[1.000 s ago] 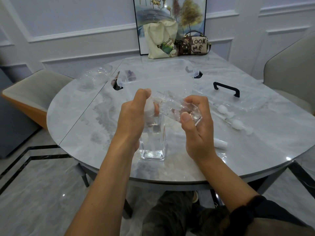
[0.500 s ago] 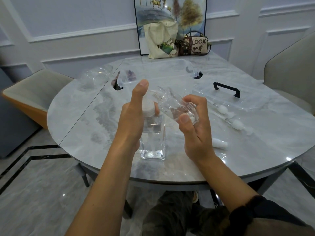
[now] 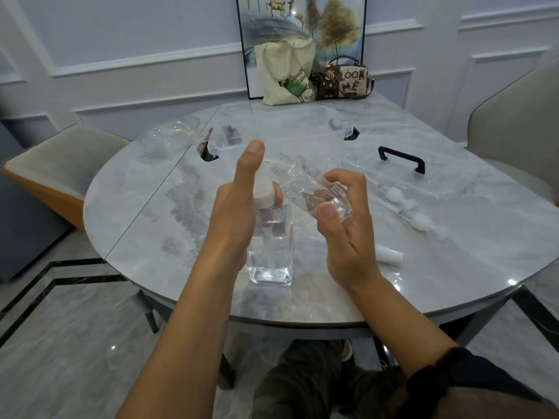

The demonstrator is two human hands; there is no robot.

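A tall square clear bottle [image 3: 272, 255] holding clear liquid stands on the marble table [image 3: 136, 225] near its front edge. My left hand [image 3: 239, 207] curls its fingers round the bottle's white cap [image 3: 263, 193], with the thumb sticking straight up. Just to the right, my right hand [image 3: 348, 234] pinches a small clear bottle [image 3: 308, 189] between thumb and fingers. That small bottle is tilted, its open threaded neck pointing up and left toward the cap.
Behind the hands sits a clear storage box [image 3: 329, 116], with its lid and black handle [image 3: 400, 158] to the right. Two white pump heads [image 3: 394, 195] and a white tube [image 3: 390, 256] lie at right. Empty clear bottles [image 3: 172, 134] lie far left; a tote bag [image 3: 284, 74] and handbag [image 3: 344, 80] stand at the back.
My left thumb has lifted off the cap and now points straight up. The small bottle in my right hand has shifted slightly toward the cap.
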